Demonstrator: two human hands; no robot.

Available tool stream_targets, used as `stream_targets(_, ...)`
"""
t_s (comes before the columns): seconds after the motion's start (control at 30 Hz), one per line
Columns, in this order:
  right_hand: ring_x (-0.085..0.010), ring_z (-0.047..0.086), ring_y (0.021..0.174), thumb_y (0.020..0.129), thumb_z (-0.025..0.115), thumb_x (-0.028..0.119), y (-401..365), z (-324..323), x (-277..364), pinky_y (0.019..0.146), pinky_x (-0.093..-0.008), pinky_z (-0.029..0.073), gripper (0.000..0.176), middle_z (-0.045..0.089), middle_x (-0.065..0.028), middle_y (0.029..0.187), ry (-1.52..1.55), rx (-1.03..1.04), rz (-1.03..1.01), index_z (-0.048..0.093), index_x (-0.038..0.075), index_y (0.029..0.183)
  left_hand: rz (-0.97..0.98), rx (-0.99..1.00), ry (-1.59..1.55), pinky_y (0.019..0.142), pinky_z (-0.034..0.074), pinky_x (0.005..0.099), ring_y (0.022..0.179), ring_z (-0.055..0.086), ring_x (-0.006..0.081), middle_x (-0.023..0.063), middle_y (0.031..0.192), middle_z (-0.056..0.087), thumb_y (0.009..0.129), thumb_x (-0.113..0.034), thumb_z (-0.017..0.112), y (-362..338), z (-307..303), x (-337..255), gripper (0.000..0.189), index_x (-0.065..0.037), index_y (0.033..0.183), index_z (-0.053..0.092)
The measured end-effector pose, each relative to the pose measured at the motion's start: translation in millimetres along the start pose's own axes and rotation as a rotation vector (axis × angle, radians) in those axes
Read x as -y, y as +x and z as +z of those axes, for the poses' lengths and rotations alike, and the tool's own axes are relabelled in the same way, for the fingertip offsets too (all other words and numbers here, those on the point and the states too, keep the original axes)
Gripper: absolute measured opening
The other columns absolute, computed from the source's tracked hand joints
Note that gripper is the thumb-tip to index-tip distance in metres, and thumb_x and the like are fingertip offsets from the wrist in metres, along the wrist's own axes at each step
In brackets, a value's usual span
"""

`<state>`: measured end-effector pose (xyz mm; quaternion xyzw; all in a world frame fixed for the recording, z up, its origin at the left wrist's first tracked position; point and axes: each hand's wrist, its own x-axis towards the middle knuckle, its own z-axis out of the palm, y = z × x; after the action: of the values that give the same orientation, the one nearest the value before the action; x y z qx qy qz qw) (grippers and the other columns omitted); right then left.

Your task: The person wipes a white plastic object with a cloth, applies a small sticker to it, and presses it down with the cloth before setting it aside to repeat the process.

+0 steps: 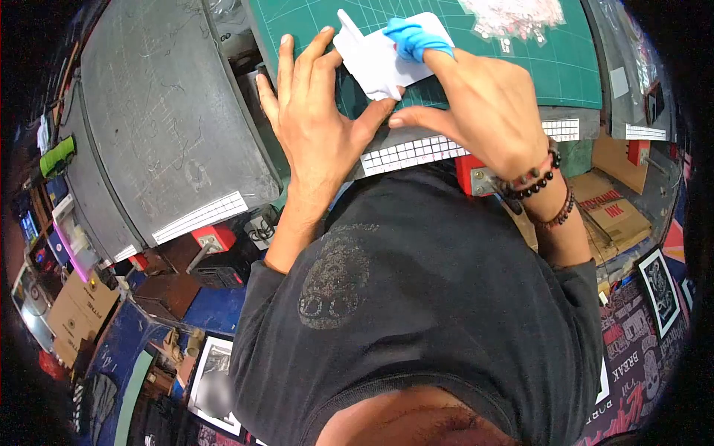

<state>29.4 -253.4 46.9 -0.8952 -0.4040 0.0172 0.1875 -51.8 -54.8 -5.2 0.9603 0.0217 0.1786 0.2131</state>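
Observation:
A flat white piece (375, 63) with rounded corners and raised flaps along its left side lies on a green cutting mat (573, 74). My left hand (316, 111) is spread at its left, thumb tip and index finger against its edge. From the right, my right hand (491, 97) reaches over it, with a thin blue cloth (413, 41) wrapped about the fingers and pressed on the white surface. The thumb of that hand stays apart, near the mat's front edge. Under the blue cloth, the fingertips are hidden.
A clear plastic bag of small pale pieces (517, 16) lies on the mat's far side. White gridded strips (416, 152) run along the front edge. Dark grey boards (160, 111) stand at the left, red clamps (476, 177) below the edge. A cardboard box (610, 212) sits lower right.

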Motion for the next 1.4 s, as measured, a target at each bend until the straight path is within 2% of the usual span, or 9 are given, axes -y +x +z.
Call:
stream_targets(0.07, -0.0316, 0.069, 0.073, 0.075, 0.084, 0.047, 1.1, 0.4, -1.2, 0.062, -0.0409, 0.052, 0.058, 0.068, -0.0099, 0.079, 0.023, -0.067, -0.025, 0.064, 0.006, 0.112, -0.010, 0.002, -0.029, 0.114, 0.020, 0.0741, 0.148, 0.040, 0.0394, 0.0056, 0.147, 0.058, 0.064, -0.038, 0.093, -0.1, 0.9, 0.7, 0.073, -0.009, 0.124, 0.064)
stream_targets(0.4, -0.0318, 0.070, 0.072, 0.075, 0.083, 0.049, 4.1, -2.9, 5.7, 0.062, -0.0407, 0.053, 0.056, 0.068, -0.0115, 0.078, -0.012, 0.052, 0.008, 0.063, 0.007, 0.106, -0.024, -0.010, -0.042, 0.113, 0.022, 0.0747, 0.147, 0.041, 0.0392, 0.0062, 0.145, 0.060, 0.064, -0.039, 0.093, -0.7, 1.8, 1.6, 0.071, -0.008, 0.122, 0.066)
stream_targets(0.47, -0.0316, 0.070, 0.072, 0.075, 0.083, 0.050, 5.9, -0.5, 8.1, 0.062, -0.0406, 0.053, 0.056, 0.069, -0.0118, 0.078, -0.017, 0.027, -0.003, 0.064, 0.007, 0.106, 0.019, -0.061, 0.002, 0.110, 0.027, 0.0719, 0.143, 0.048, 0.0369, 0.0114, 0.127, 0.066, 0.071, -0.047, 0.091, 0.0, 2.2, 1.3, 0.077, -0.006, 0.130, 0.063)
stream_targets(0.7, -0.0311, 0.071, 0.071, 0.074, 0.082, 0.053, -5.3, -7.2, -2.7, 0.062, -0.0399, 0.054, 0.058, 0.069, -0.0111, 0.076, -0.019, 0.061, -0.050, 0.064, 0.008, 0.105, 0.009, -0.042, 0.033, 0.110, 0.028, 0.0719, 0.142, 0.048, 0.0373, 0.0115, 0.125, 0.066, 0.072, -0.048, 0.090, 1.2, -0.1, -1.5, 0.073, -0.005, 0.126, 0.065)
stream_targets(0.9, -0.0296, 0.069, 0.071, 0.070, 0.086, 0.046, 0.0, 5.1, -3.1, 0.063, -0.0401, 0.053, 0.056, 0.067, -0.0098, 0.076, 0.018, -0.018, -0.124, 0.064, 0.006, 0.102, 0.033, -0.069, 0.019, 0.110, 0.028, 0.0714, 0.142, 0.048, 0.0378, 0.0106, 0.128, 0.066, 0.072, -0.048, 0.090, -1.0, 0.8, -0.3, 0.073, -0.006, 0.127, 0.065)
stream_targets(0.97, -0.0297, 0.069, 0.071, 0.070, 0.086, 0.045, -4.6, 0.3, -0.5, 0.063, -0.0401, 0.053, 0.055, 0.067, -0.0097, 0.076, 0.027, -0.008, -0.136, 0.064, 0.006, 0.102, -0.010, -0.025, -0.027, 0.113, 0.020, 0.0753, 0.146, 0.042, 0.0385, 0.0056, 0.145, 0.060, 0.067, -0.040, 0.092, 0.2, 1.5, 0.0, 0.069, -0.009, 0.123, 0.066)
stream_targets(1.17, -0.0310, 0.070, 0.078, 0.070, 0.087, 0.044, -0.3, -9.5, -6.8, 0.067, -0.0402, 0.053, 0.064, 0.070, -0.0106, 0.088, 0.028, 0.058, -0.048, 0.063, 0.008, 0.116, -0.016, -0.030, -0.033, 0.112, 0.021, 0.0752, 0.146, 0.043, 0.0386, 0.0049, 0.145, 0.060, 0.066, -0.038, 0.092, 0.2, 1.7, -0.7, 0.070, -0.009, 0.123, 0.065)
stream_targets(1.27, -0.0302, 0.070, 0.074, 0.068, 0.088, 0.041, 0.4, 3.0, -4.8, 0.064, -0.0400, 0.054, 0.053, 0.067, -0.0087, 0.078, 0.013, 0.004, -0.087, 0.065, 0.009, 0.104, -0.025, -0.021, -0.026, 0.112, 0.021, 0.0752, 0.146, 0.042, 0.0387, 0.0050, 0.145, 0.060, 0.066, -0.038, 0.092, 0.8, 0.9, -2.1, 0.070, -0.009, 0.123, 0.065)
stream_targets(1.4, -0.0313, 0.070, 0.075, 0.068, 0.088, 0.042, -16.6, -10.9, -2.2, 0.064, -0.0411, 0.053, 0.056, 0.068, -0.0090, 0.081, 0.014, 0.137, -0.054, 0.064, 0.010, 0.107, -0.014, -0.019, -0.016, 0.112, 0.021, 0.0752, 0.146, 0.042, 0.0388, 0.0053, 0.145, 0.060, 0.066, -0.038, 0.092, 1.9, 0.4, -1.4, 0.069, -0.009, 0.122, 0.065)
